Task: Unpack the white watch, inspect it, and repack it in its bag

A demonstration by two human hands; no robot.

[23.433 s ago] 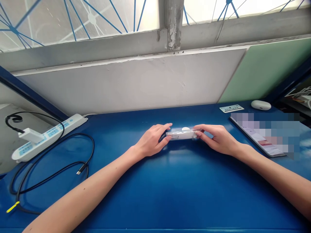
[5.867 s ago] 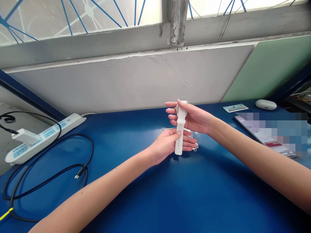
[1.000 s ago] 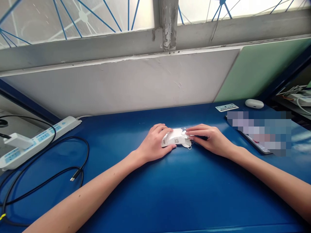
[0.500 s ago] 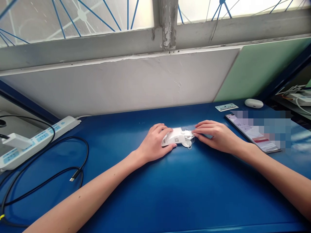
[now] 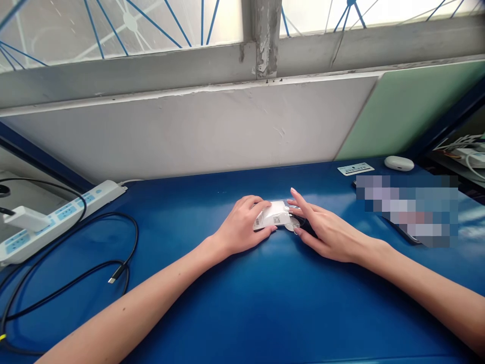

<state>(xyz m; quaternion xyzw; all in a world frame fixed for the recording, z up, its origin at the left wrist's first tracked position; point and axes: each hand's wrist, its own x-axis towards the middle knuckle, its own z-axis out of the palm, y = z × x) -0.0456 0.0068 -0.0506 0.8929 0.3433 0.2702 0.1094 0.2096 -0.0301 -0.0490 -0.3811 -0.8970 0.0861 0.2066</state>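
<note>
A small white packet (image 5: 276, 214) in clear plastic, with a printed code on its label, lies flat on the blue tabletop (image 5: 242, 303). My left hand (image 5: 239, 225) grips its left end, fingers over the top edge and thumb along the bottom edge. At the packet's right end is a small round pale piece (image 5: 292, 225), partly covered. My right hand (image 5: 329, 231) is there with fingers spread and the index finger raised. Its thumb tip is by the round piece. Whether the other right fingertips press on the packet I cannot tell.
A white power strip (image 5: 68, 215) with a plug (image 5: 26, 221) lies at the left. A black cable (image 5: 137, 237) loops beside it. At the right are a partly blurred-out phone (image 5: 402, 230), a card (image 5: 356, 169) and a white earbud case (image 5: 399, 163). A pale panel (image 5: 197, 131) stands behind.
My right hand has gone from pinching at the packet's right end to spread fingers, with its index finger lifted. My left hand still holds the packet in the same place.
</note>
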